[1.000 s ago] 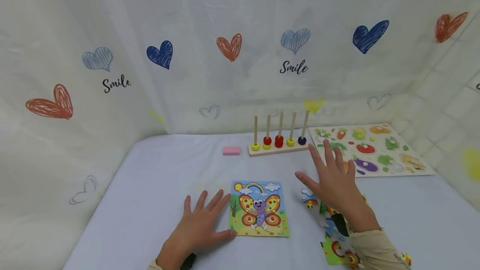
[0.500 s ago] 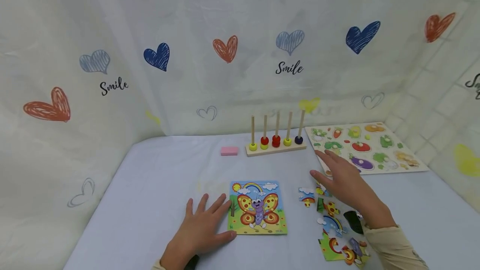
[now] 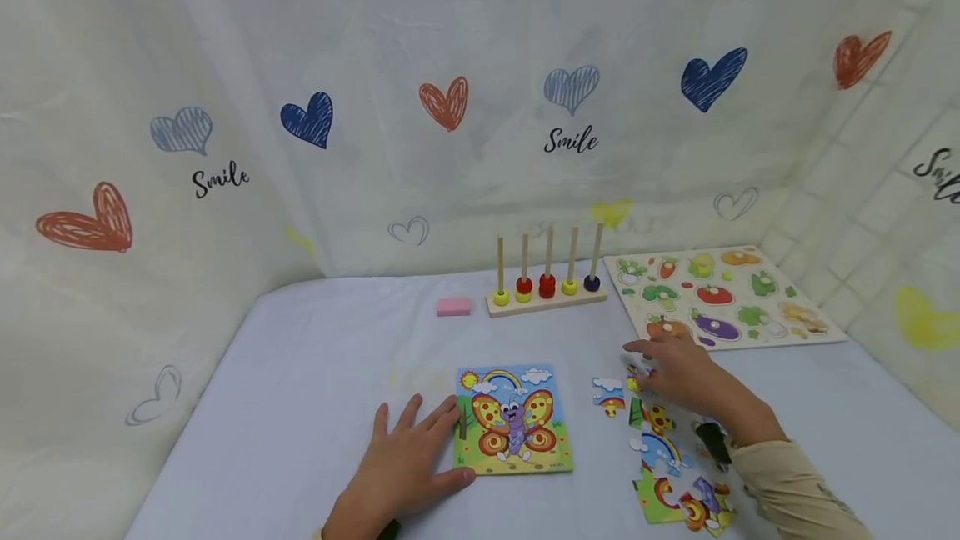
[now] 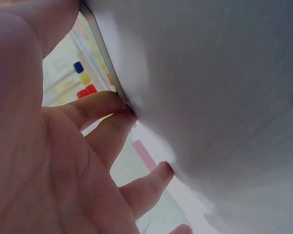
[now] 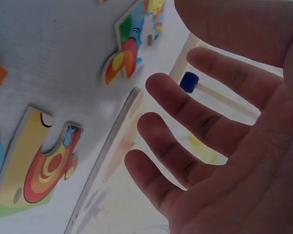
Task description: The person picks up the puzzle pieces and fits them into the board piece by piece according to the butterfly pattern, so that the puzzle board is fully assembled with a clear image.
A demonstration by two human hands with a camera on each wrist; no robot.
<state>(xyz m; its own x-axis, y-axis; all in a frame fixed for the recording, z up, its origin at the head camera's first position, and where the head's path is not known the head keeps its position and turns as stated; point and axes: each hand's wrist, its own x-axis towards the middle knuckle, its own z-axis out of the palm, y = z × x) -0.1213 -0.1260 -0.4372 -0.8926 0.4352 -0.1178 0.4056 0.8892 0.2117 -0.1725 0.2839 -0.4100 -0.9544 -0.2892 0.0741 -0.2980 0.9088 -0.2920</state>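
Jigsaw pieces point(image 3: 660, 419) lie in a loose trail on the tabletop point(image 3: 322, 373), running from beneath the fingers of the right hand point(image 3: 686, 369) back toward the person. I judge the step in hand to be a reach: those fingers hang over the far end of the trail, spread and holding nothing in the right wrist view; whether a fingertip touches a piece, I cannot tell. The left hand point(image 3: 405, 457) has its fingers spread too, with index and thumb at the left edge of the butterfly picture board point(image 3: 513, 421). To my mind, a pick-up would call for the right fingers to dip and pinch one piece by its rim while the left ones steady the board.

Right of the left fingers, the board's butterfly has its head away from the person; the board looks nearly square, so I claim no long axis. Just left of the right fingers, the cloud-and-rainbow piece point(image 3: 609, 396) has its clouds on the far side. Nearer the person than those fingers, the rainbow piece point(image 3: 662, 455) leans its arch rightward.
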